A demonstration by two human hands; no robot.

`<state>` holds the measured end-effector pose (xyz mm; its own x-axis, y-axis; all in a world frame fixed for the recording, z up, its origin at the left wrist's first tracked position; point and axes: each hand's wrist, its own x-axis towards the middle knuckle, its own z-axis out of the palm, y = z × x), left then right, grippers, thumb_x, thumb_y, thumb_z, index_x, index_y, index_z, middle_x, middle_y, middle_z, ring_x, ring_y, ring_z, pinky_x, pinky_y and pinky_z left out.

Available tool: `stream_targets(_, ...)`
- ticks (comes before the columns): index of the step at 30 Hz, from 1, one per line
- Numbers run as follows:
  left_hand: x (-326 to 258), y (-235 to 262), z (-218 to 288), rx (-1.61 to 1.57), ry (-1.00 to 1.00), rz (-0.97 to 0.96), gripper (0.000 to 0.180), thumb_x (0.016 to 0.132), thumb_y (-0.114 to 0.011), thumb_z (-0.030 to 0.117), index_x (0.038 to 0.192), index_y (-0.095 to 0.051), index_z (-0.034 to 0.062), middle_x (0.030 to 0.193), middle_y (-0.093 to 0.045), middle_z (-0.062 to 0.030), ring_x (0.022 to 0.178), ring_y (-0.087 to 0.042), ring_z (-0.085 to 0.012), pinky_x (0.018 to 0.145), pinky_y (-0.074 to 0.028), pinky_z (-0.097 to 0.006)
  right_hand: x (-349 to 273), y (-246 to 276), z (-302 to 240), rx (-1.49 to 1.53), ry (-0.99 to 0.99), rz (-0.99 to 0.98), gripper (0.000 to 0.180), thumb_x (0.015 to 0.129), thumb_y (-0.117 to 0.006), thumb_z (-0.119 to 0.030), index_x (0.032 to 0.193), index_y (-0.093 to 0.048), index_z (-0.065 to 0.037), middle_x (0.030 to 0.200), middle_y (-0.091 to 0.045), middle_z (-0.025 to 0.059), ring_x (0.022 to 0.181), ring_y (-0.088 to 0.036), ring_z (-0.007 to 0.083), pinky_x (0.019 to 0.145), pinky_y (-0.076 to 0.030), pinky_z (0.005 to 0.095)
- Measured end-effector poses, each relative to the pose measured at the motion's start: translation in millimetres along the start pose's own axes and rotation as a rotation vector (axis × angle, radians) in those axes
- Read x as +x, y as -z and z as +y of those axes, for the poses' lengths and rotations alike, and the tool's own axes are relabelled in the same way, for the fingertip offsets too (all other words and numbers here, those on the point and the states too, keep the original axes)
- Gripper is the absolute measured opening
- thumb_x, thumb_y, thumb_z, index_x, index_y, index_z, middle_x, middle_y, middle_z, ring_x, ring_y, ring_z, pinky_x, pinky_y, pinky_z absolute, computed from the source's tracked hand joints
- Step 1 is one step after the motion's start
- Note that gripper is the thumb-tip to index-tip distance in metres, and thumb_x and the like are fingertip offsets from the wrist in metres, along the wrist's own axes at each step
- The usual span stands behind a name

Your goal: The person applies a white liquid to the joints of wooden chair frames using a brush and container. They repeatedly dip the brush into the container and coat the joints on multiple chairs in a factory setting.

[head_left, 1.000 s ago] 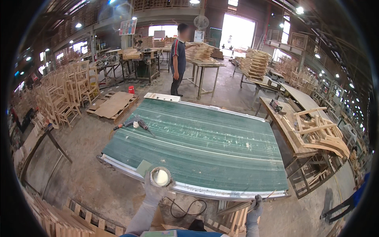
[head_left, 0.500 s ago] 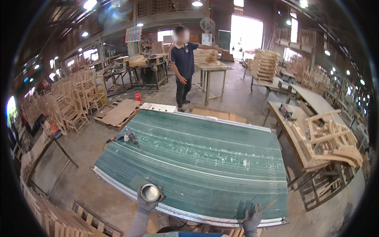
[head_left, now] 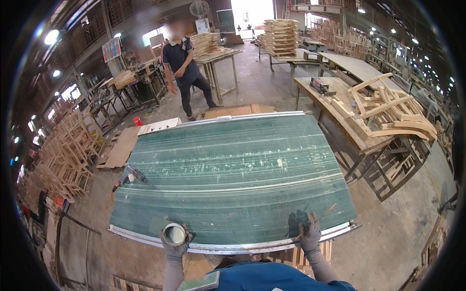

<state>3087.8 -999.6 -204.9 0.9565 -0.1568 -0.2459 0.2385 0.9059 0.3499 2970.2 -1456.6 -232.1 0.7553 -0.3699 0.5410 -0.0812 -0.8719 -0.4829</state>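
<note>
My gloved left hand (head_left: 175,248) is wrapped round a small round can (head_left: 174,234) with whitish contents, at the near left edge of the green tabletop (head_left: 233,203). My gloved right hand (head_left: 310,235) is at the near right edge, its fingers pointing away from me. A thin yellowish stick (head_left: 330,209) shows beyond its fingers, and a brownish end shows by the thumb; it seems held across the hand, though the grip is partly hidden. A power drill (head_left: 136,173) lies at the tabletop's left side, with its cord.
A person in a dark shirt (head_left: 178,60) stands beyond the table. On the right, a workbench (head_left: 340,116) bears curved wooden parts (head_left: 403,114) and a tool. Wooden chair frames (head_left: 68,150) crowd the left. A red container (head_left: 137,120) and flat boards (head_left: 121,148) are at the far left corner.
The view has swung to the right and down. The other person has lowered an outstretched arm and widened their stance. Both my hands keep about the same places along the near edge.
</note>
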Motion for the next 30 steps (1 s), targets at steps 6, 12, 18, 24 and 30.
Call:
stream_targets(6, -2.1, 12.5, 4.9, 0.127, -0.039, 0.028, 0.074, 0.081, -0.043, 0.069, 0.112, -0.059, 0.0034, 0.105, -0.062, -0.0197, 0.076, -0.063, -0.0345, 0.069, -0.054, -0.045, 3.0, 0.5, -7.8, -0.019, -0.003, -0.045, 0.047, 0.081, -0.066, -0.015, 0.123, -0.046, -0.005, 0.126, -0.049, 0.0259, 0.115, -0.047, 0.0464, 0.094, -0.042, 0.0484)
stream_targets(12, -3.2, 10.8, 3.6, -0.002, 0.016, -0.012, 0.08, 0.08, -0.041, 0.072, 0.113, -0.057, 0.0013, 0.105, -0.061, -0.0225, 0.08, -0.063, -0.0373, 0.069, -0.053, -0.049, 16.5, 8.4, -9.9, -0.005, 0.195, -0.112, 0.045, 0.076, -0.07, -0.014, 0.115, -0.048, -0.007, 0.128, -0.049, 0.0226, 0.118, -0.048, 0.0417, 0.097, -0.041, 0.0482)
stream_targets(18, -14.1, 5.7, 5.6, -0.003, -0.028, 0.073, 0.075, 0.082, -0.037, 0.071, 0.112, -0.056, 0.0049, 0.101, -0.061, -0.0226, 0.077, -0.062, -0.0374, 0.066, -0.053, -0.049, 221.8, 46.8, -54.4, 0.407, 0.218, 0.239, 0.044, 0.091, -0.05, -0.008, 0.132, -0.04, 0.002, 0.134, -0.046, 0.0215, 0.122, -0.045, 0.0377, 0.1, -0.038, 0.0409)
stream_targets(24, -17.2, 1.4, 3.5, 0.053, -0.08, 0.091, 0.068, 0.083, -0.039, 0.07, 0.113, -0.057, 0.0117, 0.102, -0.061, -0.0204, 0.075, -0.061, -0.0353, 0.065, -0.053, -0.046, 365.7, 1.3, -112.8, 0.477, 0.127, 0.197, 0.035, 0.091, -0.053, -0.021, 0.124, -0.054, -0.011, 0.114, -0.061, 0.0176, 0.107, -0.058, 0.0323, 0.088, -0.046, 0.0354)
stream_targets(30, -9.0, -4.1, -2.5, 0.138, -0.102, 0.057, 0.07, 0.082, -0.038, 0.072, 0.113, -0.057, 0.0116, 0.103, -0.061, -0.0188, 0.075, -0.061, -0.0338, 0.065, -0.055, -0.045, 425.5, 51.5, -193.6, 0.453, 0.247, 0.32, 0.028, 0.092, -0.052, -0.015, 0.118, -0.055, -0.004, 0.094, -0.064, 0.0182, 0.084, -0.065, 0.0281, 0.073, -0.048, 0.0331)
